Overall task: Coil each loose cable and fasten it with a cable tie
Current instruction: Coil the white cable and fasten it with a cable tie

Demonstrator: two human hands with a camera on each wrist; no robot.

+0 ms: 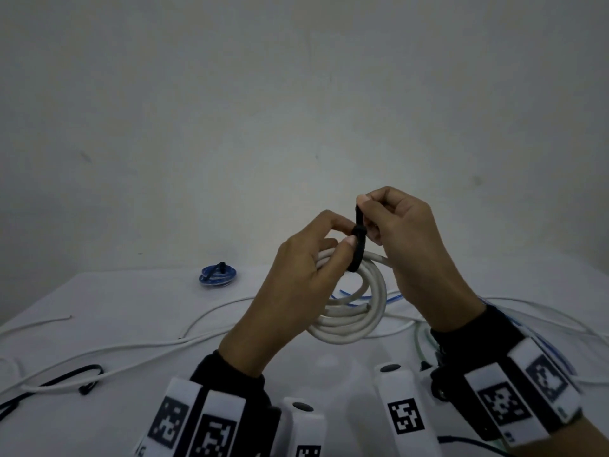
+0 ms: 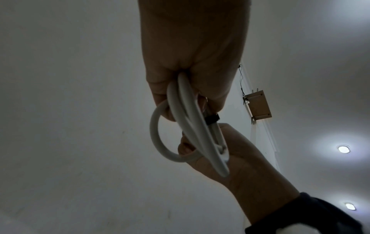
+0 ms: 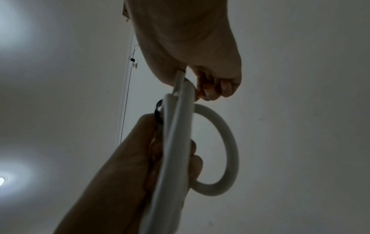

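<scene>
1. Nearest the camera, both wrists wear bands (image 1: 504, 402) with black-and-white markers over dark sleeves.
2. On the white table (image 1: 99, 291), at the near left, lies a black tie (image 1: 84, 374) beside long loose white cables (image 1: 131, 351).
3. The left hand (image 1: 296, 285) is curled round the upper left of the white coil (image 1: 356, 324), which is held up above the table; its thumb presses the tie's buckle. In the left wrist view the loops run out from between its fingers (image 2: 160, 95).
4. A black cable tie (image 1: 357, 245) wraps the top of the coil, its free end standing upward.
5. The right hand (image 1: 415, 245) pinches that free end between thumb and forefinger; the other fingers are curled in, as the right wrist view shows (image 3: 218, 88).
6. Behind the coil, thin blue cables (image 1: 342, 293) and more white ones trail across the table to the right.
7. Farther back on the left sits a blue coil (image 1: 217, 275), already bound by a dark tie.
8. A plain wall (image 1: 296, 94) stands behind.
</scene>
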